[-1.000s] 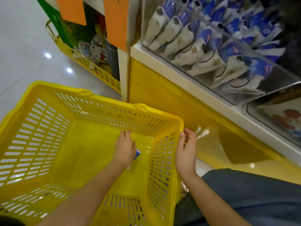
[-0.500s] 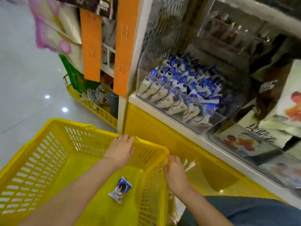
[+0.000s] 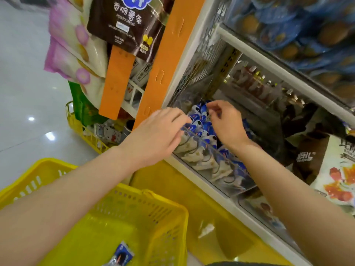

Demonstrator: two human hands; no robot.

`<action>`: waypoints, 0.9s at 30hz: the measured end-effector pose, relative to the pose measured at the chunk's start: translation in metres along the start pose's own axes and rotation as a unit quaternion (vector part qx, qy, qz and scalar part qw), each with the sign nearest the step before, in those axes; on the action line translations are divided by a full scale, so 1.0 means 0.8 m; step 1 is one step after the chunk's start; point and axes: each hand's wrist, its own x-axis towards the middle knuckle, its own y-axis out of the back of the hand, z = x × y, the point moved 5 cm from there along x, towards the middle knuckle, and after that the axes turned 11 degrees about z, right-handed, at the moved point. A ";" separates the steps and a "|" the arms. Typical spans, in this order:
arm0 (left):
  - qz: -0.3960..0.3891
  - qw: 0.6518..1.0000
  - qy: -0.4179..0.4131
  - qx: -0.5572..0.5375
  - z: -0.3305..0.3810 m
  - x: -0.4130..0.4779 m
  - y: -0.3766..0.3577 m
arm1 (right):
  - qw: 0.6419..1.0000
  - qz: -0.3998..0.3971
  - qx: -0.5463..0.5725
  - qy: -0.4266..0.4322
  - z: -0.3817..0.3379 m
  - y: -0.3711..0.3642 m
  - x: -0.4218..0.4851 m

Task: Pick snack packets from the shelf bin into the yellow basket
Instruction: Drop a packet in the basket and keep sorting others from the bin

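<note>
A: How many cams here?
B: Just one, head-worn, wide-angle, looking forward and down, close up. Shelf bin (image 3: pixel 215 150) sits mid-frame, basket (image 3: pixel 134 217) lower left, both forearms coming in from the bottom.

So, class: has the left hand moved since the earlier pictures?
Yes. The left hand has left the yellow basket rim and gone up to the snack packets in the shelf bin.

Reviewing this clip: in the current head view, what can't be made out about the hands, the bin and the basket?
- Left hand: fingertips blurred over the bin; grip cannot be told.
- Right hand: fingers curled and blurred; whether they pinch a packet is unclear.
- Packets: partly hidden behind both hands.
- Basket: left arm and bottom edge cut it off; one packet in basket shows.
</note>
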 end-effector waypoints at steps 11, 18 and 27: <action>-0.031 0.998 -0.036 -0.032 -0.015 -0.002 -0.015 | 0.965 -0.238 -0.098 -0.049 0.036 -0.095 0.060; -0.038 0.998 -0.026 -0.031 -0.013 -0.001 -0.014 | 0.989 -0.124 -0.013 -0.079 0.026 -0.072 0.077; 0.018 0.974 0.168 -0.152 -0.002 -0.011 0.017 | 0.983 0.036 0.153 -0.097 -0.036 0.039 0.007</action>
